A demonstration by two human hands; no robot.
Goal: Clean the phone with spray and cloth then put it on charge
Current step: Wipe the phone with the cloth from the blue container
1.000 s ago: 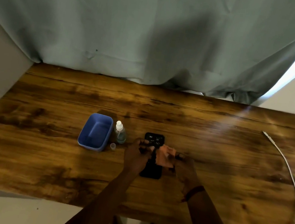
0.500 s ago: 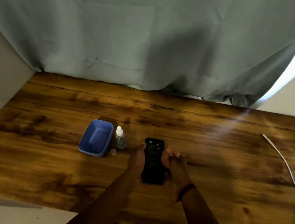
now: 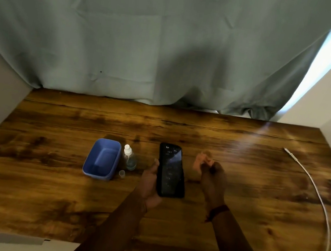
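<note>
Two bare hands busy above the brown wooden table [image 3: 47, 172]. Flat black glossy phone [image 3: 172, 170] cradled in the left hand [image 3: 149, 183], thumb curled along its left edge, just right of the small clear spray bottle [image 3: 129, 159] and blue plastic tub [image 3: 102, 159]. Crumpled peach cloth [image 3: 201, 162] pinched in the right hand [image 3: 214, 179], just beside the phone, not touching. Probably stiff, slick and breakable: best gripped by the long edges. White charging cable [image 3: 319, 202] lying well to the right.

No readable text or labels
</note>
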